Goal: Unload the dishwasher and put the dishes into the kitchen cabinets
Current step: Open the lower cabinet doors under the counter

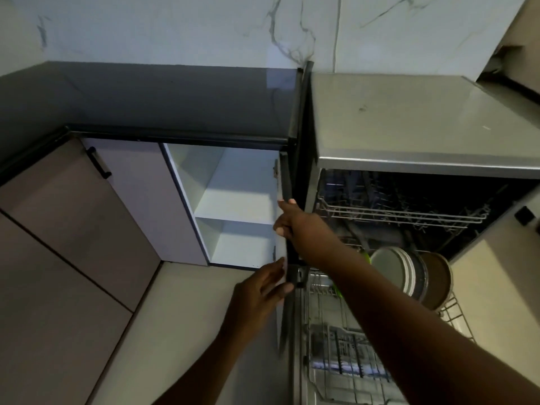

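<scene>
Grey plates (394, 270) upright, lower rack (455, 314) cropped

White marble-veined wall (175, 27) at the back. Dark glossy countertop (146, 97) with black edge below it. Mauve-beige cabinet fronts (73, 223) at left, one with a black bar handle (98, 162). Pale floor (163, 331). Light dim; a faint reflection on the countertop.
</scene>
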Demonstrator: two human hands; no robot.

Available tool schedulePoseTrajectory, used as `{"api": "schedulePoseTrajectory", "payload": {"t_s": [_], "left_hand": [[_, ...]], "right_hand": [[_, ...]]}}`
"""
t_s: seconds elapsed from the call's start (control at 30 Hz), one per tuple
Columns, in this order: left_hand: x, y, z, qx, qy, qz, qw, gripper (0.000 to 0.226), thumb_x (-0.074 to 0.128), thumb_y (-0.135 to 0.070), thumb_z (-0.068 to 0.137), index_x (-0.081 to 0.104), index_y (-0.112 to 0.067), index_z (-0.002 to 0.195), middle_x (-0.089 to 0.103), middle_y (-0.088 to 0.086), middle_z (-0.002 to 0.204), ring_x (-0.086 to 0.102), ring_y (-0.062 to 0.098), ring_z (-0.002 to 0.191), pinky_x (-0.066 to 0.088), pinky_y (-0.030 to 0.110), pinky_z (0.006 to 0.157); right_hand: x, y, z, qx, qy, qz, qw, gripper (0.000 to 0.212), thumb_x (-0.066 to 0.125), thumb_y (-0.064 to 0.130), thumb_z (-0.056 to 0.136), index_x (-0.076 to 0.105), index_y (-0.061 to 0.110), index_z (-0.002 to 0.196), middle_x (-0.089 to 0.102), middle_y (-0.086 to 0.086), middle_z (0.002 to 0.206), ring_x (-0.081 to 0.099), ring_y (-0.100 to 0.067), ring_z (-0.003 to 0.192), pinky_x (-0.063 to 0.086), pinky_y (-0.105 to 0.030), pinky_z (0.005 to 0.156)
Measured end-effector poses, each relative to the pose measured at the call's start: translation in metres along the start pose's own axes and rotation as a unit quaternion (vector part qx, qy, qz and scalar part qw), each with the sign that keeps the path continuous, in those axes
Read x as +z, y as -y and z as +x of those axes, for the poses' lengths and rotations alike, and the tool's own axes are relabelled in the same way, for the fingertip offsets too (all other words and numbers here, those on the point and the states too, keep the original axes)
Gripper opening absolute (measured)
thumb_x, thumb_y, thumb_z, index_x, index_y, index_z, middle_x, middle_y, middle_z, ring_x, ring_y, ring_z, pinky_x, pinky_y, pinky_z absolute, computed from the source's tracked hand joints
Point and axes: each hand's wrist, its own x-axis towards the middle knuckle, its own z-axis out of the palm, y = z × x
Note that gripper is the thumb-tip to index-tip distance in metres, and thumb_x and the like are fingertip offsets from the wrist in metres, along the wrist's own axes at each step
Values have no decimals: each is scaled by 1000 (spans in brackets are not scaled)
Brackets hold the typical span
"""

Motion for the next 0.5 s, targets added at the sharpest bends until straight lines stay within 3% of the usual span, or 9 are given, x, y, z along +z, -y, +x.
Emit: {"api": "schedulePoseTrajectory", "payload": {"t_s": [0.07, 0.13, 0.23, 0.3, 0.33, 0.4, 0.47, 0.5], "left_hand": [[13, 12, -12, 19, -66, 118, 991, 22, 62, -30, 90, 62, -35, 111, 71, -12, 104, 68, 4, 94, 57, 20, 74], [33, 28, -21, -19, -107, 188, 976, 16, 57, -34, 93, 62, -33, 108, 72, -9, 98, 69, 8, 87, 59, 26, 70], [64, 52, -15, -168, -172, 246, 939, 29, 49, -37, 95, 60, -21, 117, 70, 6, 108, 67, 28, 100, 54, 34, 82], [80, 67, -6, -309, -175, 241, 903, 39, 41, -37, 99, 58, -9, 121, 65, 15, 115, 63, 32, 104, 50, 34, 88], [93, 72, 2, -355, -145, 221, 897, 40, 36, -39, 100, 59, -9, 117, 65, 15, 113, 65, 30, 101, 51, 34, 87], [125, 81, 15, -410, -122, 155, 890, 34, 39, -37, 100, 62, -13, 95, 68, 13, 100, 68, 27, 86, 56, 34, 76], [149, 92, 36, -420, -131, 109, 891, 29, 47, -33, 98, 59, -15, 80, 68, 17, 91, 68, 29, 80, 58, 39, 73], [162, 98, 48, -424, -117, 107, 892, 28, 48, -31, 98, 59, -15, 78, 68, 17, 87, 67, 29, 78, 57, 39, 73]], "right_hand": [[6, -4, -1, 0, -22, 58, 998, 21, 51, 15, 97, 64, 10, 113, 21, -2, 159, 12, -21, 148, 22, -38, 119], [7, -12, 1, 1, -32, 101, 994, 22, 49, 17, 98, 64, 11, 113, 24, -1, 158, 13, -18, 148, 20, -35, 119], [6, -24, -8, -29, -73, 239, 968, 28, 55, 15, 96, 61, 11, 123, 43, -2, 148, 36, -9, 138, 28, -22, 113], [13, -41, -31, -14, -103, 336, 936, 30, 57, 14, 95, 61, 21, 124, 57, 4, 133, 54, 11, 108, 43, -5, 87], [21, -64, -40, 9, -124, 350, 929, 29, 58, 16, 94, 62, 26, 122, 63, 7, 123, 59, 12, 95, 46, -5, 76], [46, -127, -63, 85, -181, 318, 927, 23, 61, 20, 92, 64, 30, 113, 71, 7, 102, 65, 1, 84, 54, -20, 70], [58, -193, -84, 178, -192, 246, 933, 18, 60, 22, 91, 64, 32, 105, 71, 5, 86, 66, -9, 73, 55, -33, 65], [61, -227, -93, 220, -187, 215, 933, 15, 58, 20, 93, 63, 30, 102, 68, 5, 80, 64, -9, 68, 54, -31, 60]]}}
